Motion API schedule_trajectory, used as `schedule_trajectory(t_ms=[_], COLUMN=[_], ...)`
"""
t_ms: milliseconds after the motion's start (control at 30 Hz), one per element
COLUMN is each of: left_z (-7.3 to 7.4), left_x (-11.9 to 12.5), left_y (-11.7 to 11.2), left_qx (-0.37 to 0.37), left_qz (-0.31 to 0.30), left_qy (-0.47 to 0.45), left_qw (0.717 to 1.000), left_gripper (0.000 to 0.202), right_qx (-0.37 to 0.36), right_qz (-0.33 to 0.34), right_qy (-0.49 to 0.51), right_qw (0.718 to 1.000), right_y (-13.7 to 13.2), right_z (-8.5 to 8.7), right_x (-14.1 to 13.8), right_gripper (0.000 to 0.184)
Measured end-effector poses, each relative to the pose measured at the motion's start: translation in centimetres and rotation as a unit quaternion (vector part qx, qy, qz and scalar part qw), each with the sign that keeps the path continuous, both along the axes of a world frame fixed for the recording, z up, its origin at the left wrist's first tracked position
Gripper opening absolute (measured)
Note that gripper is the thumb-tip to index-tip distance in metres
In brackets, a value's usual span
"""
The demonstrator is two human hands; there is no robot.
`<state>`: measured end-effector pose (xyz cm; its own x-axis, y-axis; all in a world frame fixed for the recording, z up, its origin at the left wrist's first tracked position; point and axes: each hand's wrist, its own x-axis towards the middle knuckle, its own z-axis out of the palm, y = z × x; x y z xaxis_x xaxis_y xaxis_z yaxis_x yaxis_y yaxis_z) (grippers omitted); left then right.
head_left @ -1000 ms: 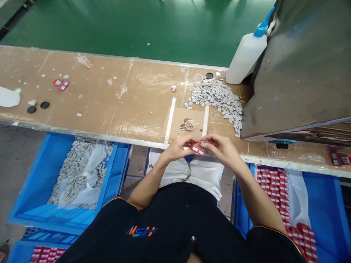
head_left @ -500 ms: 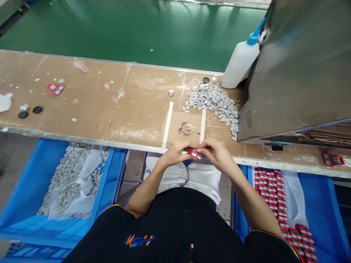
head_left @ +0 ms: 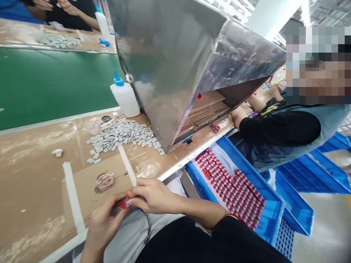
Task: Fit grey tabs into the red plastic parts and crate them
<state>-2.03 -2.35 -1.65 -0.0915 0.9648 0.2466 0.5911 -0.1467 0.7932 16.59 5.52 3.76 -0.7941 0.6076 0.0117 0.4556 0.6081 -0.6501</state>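
Between my two hands, over the table's front edge, is a small red plastic part (head_left: 125, 202) with a pale panel. My left hand (head_left: 105, 219) grips it from the left with thumb and fingers. From the right, my right hand (head_left: 149, 195) pinches its other side, and the fingers cover much of it. Just beyond, a small clear cup (head_left: 105, 180) sits on a stained cardboard sheet (head_left: 87, 179) held by white tape strips. Past that sheet lies a heap of small grey tiles (head_left: 123, 133).
A white squeeze bottle (head_left: 125, 98) with a blue nozzle stands by a large metal hood (head_left: 167, 65). Rows of red parts (head_left: 230, 186) fill a blue crate (head_left: 270, 221) below right. A co-worker (head_left: 282, 135) sits to the right. Behind runs a green belt (head_left: 55, 84).
My view has swung to the right, bringing the hood's opening and a co-worker into sight. The red part is still held between both hands and is now more covered by the fingers.
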Motion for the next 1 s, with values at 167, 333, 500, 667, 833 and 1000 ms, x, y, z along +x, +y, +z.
schedule_trajectory(t_ms=[167, 333, 500, 667, 833, 1000], left_z=[0.2, 0.0, 0.7, 1.6, 3.1, 4.6], left_x=[0.0, 0.7, 2.6, 3.8, 4.1, 4.5], left_y=[0.1, -0.4, -1.0, -1.4, -1.5, -1.9], left_qx=[0.036, 0.092, 0.153, 0.07, -0.003, -0.024], left_qz=[-0.042, -0.005, 0.016, -0.031, -0.033, -0.039], left_qy=[0.007, -0.001, -0.05, -0.07, -0.105, -0.116], left_qw=[0.998, 0.996, 0.987, 0.995, 0.994, 0.992], left_gripper=[0.044, 0.032, 0.019, 0.021, 0.021, 0.026], right_qx=[0.002, -0.133, -0.421, -0.412, -0.339, -0.228], right_qz=[-0.003, -0.08, -0.145, -0.18, -0.204, -0.189], right_qy=[0.021, 0.141, 0.3, 0.339, 0.343, 0.308], right_qw=[1.0, 0.978, 0.844, 0.826, 0.852, 0.904], right_y=[-0.4, -1.4, -3.1, -3.5, -4.2, -5.2], right_z=[-0.3, -1.4, -2.6, -2.4, -2.2, -1.5], right_x=[0.1, 0.6, 1.3, 2.4, 3.3, 4.4], right_gripper=[0.02, 0.021, 0.068, 0.069, 0.06, 0.055])
